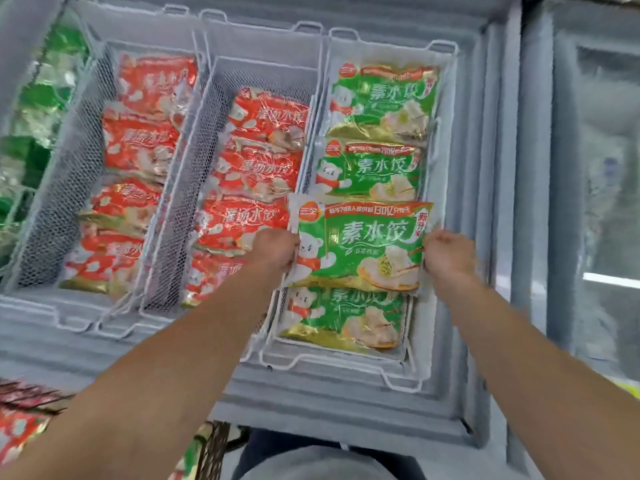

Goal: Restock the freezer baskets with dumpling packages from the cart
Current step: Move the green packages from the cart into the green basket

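Bottom left corner: red dumpling packages (17, 434), probably the cart's load; the cart itself cannot be made out.

Both forearms reach forward over the frosted freezer rim (311, 403). Left hand (275, 249) clenched on the left edge of a green dumpling package (360, 244); right hand (448, 252) clenched on its right edge. Package is held level, face up, above the right-hand wire basket (405, 382), between the nearest green bag (343, 317) and the next one back (367, 168).

Handling, as a judgement: a thin plastic film bag over a hard, lumpy frozen fill. Moderately heavy, the film slippery with frost, the body stiff enough to stay flat when carried by two sides. Edge seams look like the sound place to pinch; one corner alone would let it sag and swing. Not fragile, though dropping could crack the dumplings.

Further back: middle basket (207, 109) and left basket (93, 98) hold rows of red packages, overlapping like shingles. The far green bag (384, 98) lies at the right basket's back end.
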Action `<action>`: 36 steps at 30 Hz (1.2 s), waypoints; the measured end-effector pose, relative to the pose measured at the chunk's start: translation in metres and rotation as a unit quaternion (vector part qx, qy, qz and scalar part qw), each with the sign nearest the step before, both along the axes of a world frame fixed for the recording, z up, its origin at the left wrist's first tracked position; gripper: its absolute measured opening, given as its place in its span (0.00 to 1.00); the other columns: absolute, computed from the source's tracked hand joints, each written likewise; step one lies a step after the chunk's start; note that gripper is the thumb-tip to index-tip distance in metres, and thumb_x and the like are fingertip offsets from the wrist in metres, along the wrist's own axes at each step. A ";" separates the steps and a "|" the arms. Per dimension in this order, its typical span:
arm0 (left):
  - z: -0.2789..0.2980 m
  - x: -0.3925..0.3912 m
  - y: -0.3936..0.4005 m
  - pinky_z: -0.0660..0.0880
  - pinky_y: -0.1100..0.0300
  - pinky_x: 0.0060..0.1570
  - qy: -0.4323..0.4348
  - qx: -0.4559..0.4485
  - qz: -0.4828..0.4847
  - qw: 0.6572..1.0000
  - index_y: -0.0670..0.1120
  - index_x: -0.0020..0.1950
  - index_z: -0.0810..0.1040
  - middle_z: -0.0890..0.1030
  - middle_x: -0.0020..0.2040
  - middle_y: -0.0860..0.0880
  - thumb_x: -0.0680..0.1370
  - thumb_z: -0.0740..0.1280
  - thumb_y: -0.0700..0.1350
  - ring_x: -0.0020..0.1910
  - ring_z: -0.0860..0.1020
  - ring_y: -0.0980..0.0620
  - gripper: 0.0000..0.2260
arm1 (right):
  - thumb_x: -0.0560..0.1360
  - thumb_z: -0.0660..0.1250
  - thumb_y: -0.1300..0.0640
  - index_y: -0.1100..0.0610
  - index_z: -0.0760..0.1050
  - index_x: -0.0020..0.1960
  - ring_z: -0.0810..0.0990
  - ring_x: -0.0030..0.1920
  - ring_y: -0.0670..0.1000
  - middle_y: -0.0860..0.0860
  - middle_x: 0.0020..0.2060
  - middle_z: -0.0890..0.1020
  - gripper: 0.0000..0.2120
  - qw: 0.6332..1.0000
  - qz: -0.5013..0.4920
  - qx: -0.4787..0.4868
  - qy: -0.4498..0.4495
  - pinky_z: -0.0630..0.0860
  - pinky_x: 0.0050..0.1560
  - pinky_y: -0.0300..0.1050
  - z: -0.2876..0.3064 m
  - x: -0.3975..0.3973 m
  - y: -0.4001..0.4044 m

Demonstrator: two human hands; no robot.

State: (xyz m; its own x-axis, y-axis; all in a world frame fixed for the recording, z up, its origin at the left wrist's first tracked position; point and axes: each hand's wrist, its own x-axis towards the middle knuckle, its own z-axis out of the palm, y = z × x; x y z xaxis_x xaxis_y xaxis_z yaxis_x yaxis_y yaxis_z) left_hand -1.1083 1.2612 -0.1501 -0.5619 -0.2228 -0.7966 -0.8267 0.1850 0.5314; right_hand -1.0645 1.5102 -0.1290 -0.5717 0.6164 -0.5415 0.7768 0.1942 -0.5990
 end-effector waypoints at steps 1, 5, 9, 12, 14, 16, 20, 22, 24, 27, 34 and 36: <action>-0.005 -0.009 0.003 0.72 0.60 0.24 -0.018 0.012 0.001 1.000 0.44 0.37 0.73 0.77 0.30 0.48 0.78 0.65 0.36 0.28 0.76 0.51 0.10 | 0.77 0.61 0.61 0.58 0.79 0.37 0.76 0.35 0.54 0.54 0.32 0.78 0.12 1.000 -0.005 0.014 -0.012 0.69 0.30 0.40 -0.007 -0.009 0.001; -0.020 -0.029 0.009 0.69 0.54 0.29 -0.032 0.002 -0.040 0.999 0.42 0.32 0.72 0.73 0.30 0.42 0.76 0.62 0.35 0.27 0.72 0.47 0.13 | 0.77 0.63 0.57 0.60 0.83 0.50 0.82 0.46 0.58 0.57 0.44 0.84 0.11 0.997 -0.006 0.055 -0.046 0.80 0.49 0.51 -0.023 -0.029 0.003; -0.028 -0.029 0.015 0.73 0.55 0.43 0.139 -0.177 -0.271 0.936 0.45 0.48 0.76 0.78 0.46 0.45 0.75 0.65 0.39 0.45 0.76 0.47 0.03 | 0.77 0.63 0.61 0.61 0.73 0.64 0.76 0.58 0.59 0.59 0.57 0.78 0.16 0.977 0.160 0.132 -0.041 0.71 0.54 0.45 -0.030 -0.027 -0.008; -0.046 -0.015 0.020 0.68 0.50 0.67 0.184 -0.182 -0.461 0.849 0.45 0.74 0.68 0.71 0.70 0.41 0.76 0.68 0.45 0.69 0.69 0.41 0.27 | 0.75 0.67 0.57 0.57 0.64 0.74 0.71 0.67 0.60 0.59 0.69 0.69 0.29 0.931 0.334 0.109 -0.103 0.69 0.66 0.49 -0.047 -0.015 -0.017; -0.058 -0.006 0.023 0.59 0.48 0.74 0.130 -0.169 -0.580 0.787 0.48 0.79 0.60 0.60 0.78 0.42 0.77 0.67 0.49 0.76 0.59 0.39 0.31 | 0.76 0.66 0.52 0.52 0.61 0.76 0.70 0.70 0.60 0.56 0.74 0.64 0.30 0.882 0.416 0.093 -0.199 0.67 0.71 0.53 -0.062 -0.003 -0.020; -0.066 0.003 0.024 0.50 0.48 0.77 0.105 -0.167 -0.631 0.750 0.49 0.80 0.54 0.51 0.80 0.43 0.78 0.66 0.51 0.79 0.50 0.38 0.34 | 0.76 0.64 0.51 0.49 0.56 0.78 0.66 0.73 0.60 0.52 0.78 0.57 0.33 0.855 0.447 0.088 -0.246 0.65 0.72 0.55 -0.070 0.009 -0.022; -0.064 0.007 0.022 0.46 0.48 0.78 0.112 -0.159 -0.625 0.756 0.49 0.81 0.50 0.45 0.81 0.43 0.79 0.65 0.50 0.79 0.45 0.38 0.36 | 0.75 0.64 0.51 0.48 0.52 0.79 0.63 0.75 0.59 0.49 0.80 0.52 0.37 0.853 0.453 0.079 -0.248 0.65 0.73 0.55 -0.066 0.013 -0.022; -0.060 0.009 0.021 0.49 0.47 0.77 0.102 -0.151 -0.624 0.760 0.50 0.81 0.48 0.43 0.81 0.44 0.79 0.65 0.49 0.80 0.44 0.39 0.36 | 0.75 0.65 0.52 0.48 0.52 0.80 0.62 0.76 0.57 0.50 0.80 0.51 0.37 0.850 0.457 0.071 -0.253 0.64 0.74 0.53 -0.061 0.011 -0.022; -0.055 0.013 0.020 0.53 0.47 0.77 0.097 -0.162 -0.640 0.745 0.50 0.82 0.46 0.41 0.81 0.46 0.79 0.65 0.49 0.80 0.44 0.40 0.37 | 0.75 0.65 0.53 0.50 0.53 0.80 0.61 0.76 0.56 0.51 0.80 0.53 0.37 0.843 0.468 0.060 -0.256 0.61 0.75 0.51 -0.054 0.010 -0.022; -0.045 0.023 0.014 0.58 0.45 0.76 0.084 -0.185 -0.668 0.716 0.51 0.82 0.47 0.41 0.82 0.46 0.79 0.65 0.50 0.80 0.45 0.40 0.37 | 0.77 0.64 0.55 0.52 0.60 0.78 0.66 0.73 0.56 0.55 0.77 0.62 0.31 0.835 0.488 0.037 -0.254 0.65 0.72 0.46 -0.040 0.014 -0.022; -0.009 0.061 0.003 0.75 0.52 0.60 0.086 -0.184 -0.572 0.795 0.48 0.75 0.69 0.78 0.65 0.43 0.79 0.65 0.49 0.64 0.76 0.42 0.24 | 0.77 0.63 0.56 0.51 0.65 0.76 0.68 0.71 0.56 0.57 0.73 0.68 0.27 0.831 0.518 0.041 -0.198 0.67 0.68 0.45 -0.012 0.049 -0.025; 0.003 0.077 0.000 0.74 0.53 0.62 0.094 -0.190 -0.525 0.824 0.49 0.76 0.67 0.78 0.66 0.43 0.79 0.65 0.49 0.65 0.76 0.43 0.25 | 0.78 0.64 0.54 0.53 0.65 0.75 0.66 0.72 0.56 0.57 0.74 0.67 0.27 0.828 0.532 0.046 -0.172 0.66 0.69 0.44 -0.002 0.062 -0.027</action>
